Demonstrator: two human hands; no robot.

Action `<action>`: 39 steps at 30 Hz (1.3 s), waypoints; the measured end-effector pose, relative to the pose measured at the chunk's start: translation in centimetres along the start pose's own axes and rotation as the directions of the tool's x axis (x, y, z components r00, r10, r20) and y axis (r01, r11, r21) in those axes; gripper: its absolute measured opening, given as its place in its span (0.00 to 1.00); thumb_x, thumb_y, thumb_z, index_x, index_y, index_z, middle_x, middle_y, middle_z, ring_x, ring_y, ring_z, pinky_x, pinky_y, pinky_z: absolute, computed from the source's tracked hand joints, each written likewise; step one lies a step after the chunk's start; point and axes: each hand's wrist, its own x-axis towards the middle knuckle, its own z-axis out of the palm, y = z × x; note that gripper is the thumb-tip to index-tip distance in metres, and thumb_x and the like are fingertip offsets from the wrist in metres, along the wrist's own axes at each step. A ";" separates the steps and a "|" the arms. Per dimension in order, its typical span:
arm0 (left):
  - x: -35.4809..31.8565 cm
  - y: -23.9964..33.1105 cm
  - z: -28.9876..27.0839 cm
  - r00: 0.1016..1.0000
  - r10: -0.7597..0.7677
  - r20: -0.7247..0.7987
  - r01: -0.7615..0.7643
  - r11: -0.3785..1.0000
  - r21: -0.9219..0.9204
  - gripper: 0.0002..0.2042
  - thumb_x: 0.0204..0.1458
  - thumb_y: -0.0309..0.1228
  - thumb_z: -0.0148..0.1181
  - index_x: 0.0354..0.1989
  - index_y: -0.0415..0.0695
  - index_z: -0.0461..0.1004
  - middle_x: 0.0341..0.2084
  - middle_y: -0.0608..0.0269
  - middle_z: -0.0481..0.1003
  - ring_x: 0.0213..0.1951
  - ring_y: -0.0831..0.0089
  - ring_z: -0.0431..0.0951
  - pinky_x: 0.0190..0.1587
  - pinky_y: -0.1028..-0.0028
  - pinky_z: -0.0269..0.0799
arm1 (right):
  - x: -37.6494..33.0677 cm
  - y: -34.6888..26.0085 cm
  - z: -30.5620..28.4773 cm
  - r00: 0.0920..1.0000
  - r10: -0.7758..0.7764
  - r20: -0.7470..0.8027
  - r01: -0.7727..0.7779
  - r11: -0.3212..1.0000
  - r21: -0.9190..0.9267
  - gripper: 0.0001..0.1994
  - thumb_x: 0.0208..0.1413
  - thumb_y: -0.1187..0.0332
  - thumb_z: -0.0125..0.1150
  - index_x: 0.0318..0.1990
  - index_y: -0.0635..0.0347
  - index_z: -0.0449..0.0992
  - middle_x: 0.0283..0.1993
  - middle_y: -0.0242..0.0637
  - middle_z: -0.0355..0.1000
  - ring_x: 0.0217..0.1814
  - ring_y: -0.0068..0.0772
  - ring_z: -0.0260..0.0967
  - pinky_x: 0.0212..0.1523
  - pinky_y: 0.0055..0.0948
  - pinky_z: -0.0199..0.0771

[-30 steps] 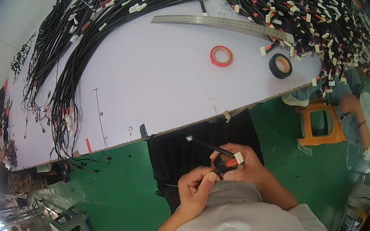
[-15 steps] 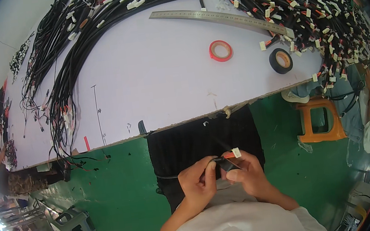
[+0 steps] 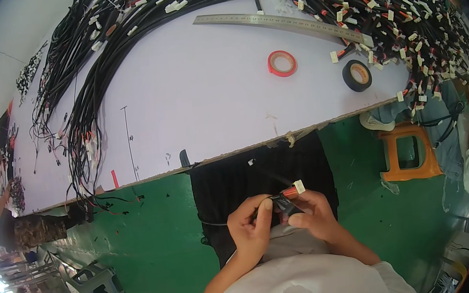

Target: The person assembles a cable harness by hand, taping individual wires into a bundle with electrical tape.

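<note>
Both hands had dropped lower toward the lap; the left hand [image 3: 251,226] and right hand [image 3: 313,219] pinched the wire bundle [image 3: 287,195], probably taping it; next, careful wrapping.

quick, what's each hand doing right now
Left hand: closed on the black wire bundle.
Right hand: closed on the same bundle, near its white connector.

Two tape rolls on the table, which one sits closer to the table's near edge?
The black tape roll. It lies right of the red tape roll and nearer the table edge, beside the pile of wire harnesses; the red one sits further in, below the steel ruler.
</note>
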 end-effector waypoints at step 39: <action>0.1 -0.1 -0.3 0.996 0.090 -0.011 -0.090 0.996 -0.006 0.07 0.56 0.29 0.54 0.31 0.37 0.74 0.19 0.73 0.68 0.20 0.88 0.60 0.22 0.85 0.53 | 2.2 -0.1 1.2 0.984 -0.180 0.017 0.179 0.983 0.024 0.21 0.44 0.80 0.49 0.50 0.66 0.65 0.44 0.33 0.64 0.31 0.17 0.56 0.32 0.16 0.58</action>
